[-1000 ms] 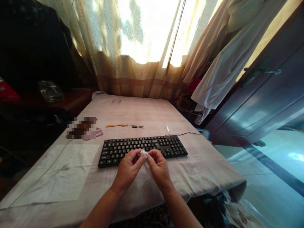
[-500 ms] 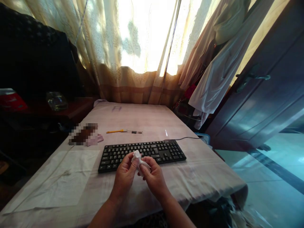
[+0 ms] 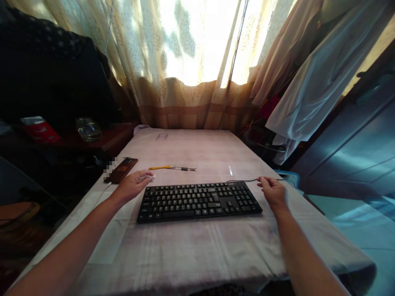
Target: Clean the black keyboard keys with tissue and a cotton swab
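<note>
A black keyboard [image 3: 197, 201] lies flat on the cloth-covered table in front of me. Just off its left end, my left hand [image 3: 133, 184] is closed, with a small white edge of a tissue [image 3: 153, 176] showing at the fingertips. To the right of the keyboard, my right hand [image 3: 274, 191] pinches the thin black keyboard cable [image 3: 242, 180], which runs on past the fingers toward the table's right side. Beyond the keyboard lies a tool with a yellow handle [image 3: 159, 167] and a thin metal shaft with a dark brush-like part.
A phone [image 3: 123, 169] lies behind my left hand, with a white cable [image 3: 103, 193] near it. A pale sheet [image 3: 108, 242] is at the table's left. On a side shelf stand a glass jar [image 3: 89, 129] and a red packet [image 3: 40, 128]. White clothing [image 3: 311, 94] hangs at right.
My hands have parted from above the keyboard, where both held the crumpled tissue. The left went left with the tissue; the right moved right, onto the cable. The view has shifted slightly.
</note>
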Available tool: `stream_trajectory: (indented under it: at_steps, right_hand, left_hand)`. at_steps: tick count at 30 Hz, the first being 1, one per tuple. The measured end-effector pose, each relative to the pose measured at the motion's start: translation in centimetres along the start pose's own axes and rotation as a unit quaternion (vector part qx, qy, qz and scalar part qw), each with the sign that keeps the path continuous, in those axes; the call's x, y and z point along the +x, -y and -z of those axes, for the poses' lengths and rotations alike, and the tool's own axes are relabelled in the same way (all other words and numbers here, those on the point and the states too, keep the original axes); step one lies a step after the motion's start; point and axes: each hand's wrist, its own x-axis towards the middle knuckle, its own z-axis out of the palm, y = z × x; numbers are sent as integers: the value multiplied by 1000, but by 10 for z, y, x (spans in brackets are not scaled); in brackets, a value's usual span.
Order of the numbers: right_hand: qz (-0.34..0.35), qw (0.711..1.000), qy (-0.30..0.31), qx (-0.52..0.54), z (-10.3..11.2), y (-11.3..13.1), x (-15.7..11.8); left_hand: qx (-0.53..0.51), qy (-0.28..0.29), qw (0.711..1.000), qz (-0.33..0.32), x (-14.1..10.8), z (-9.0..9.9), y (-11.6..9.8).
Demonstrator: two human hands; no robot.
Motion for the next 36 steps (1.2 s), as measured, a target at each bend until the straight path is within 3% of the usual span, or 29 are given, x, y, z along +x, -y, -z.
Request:
stream_trajectory:
  at_steps: [7,13,19,24,29,33,36]
  right_hand:
    - [-34,998,56,-4,-22,-18,-8]
    - [-12,997,43,-69,-18,-21,-10]
    - [-20,993,43,-110,-16,-18,-10]
    - [-57,990,57,-111,-14,-2,-13]
    - [-88,988,60,-112,-13,11,-16]
    - [-74,989,59,-116,-13,8,-16]
    - [-66,989,59,-117,-12,7,-15]
  left_hand:
    - [79,106,984,-117,6,-33,9]
    - [130,156,963,-174,-3,-24,14]
    - [177,167,956,-163,-8,1,24]
    - [196,163,958,-132,3,14,26]
    - [211,140,963,-94,16,2,22]
    - [212,149,960,-104,7,-8,13]
    - [202,154,961,-111,-2,-5,12]
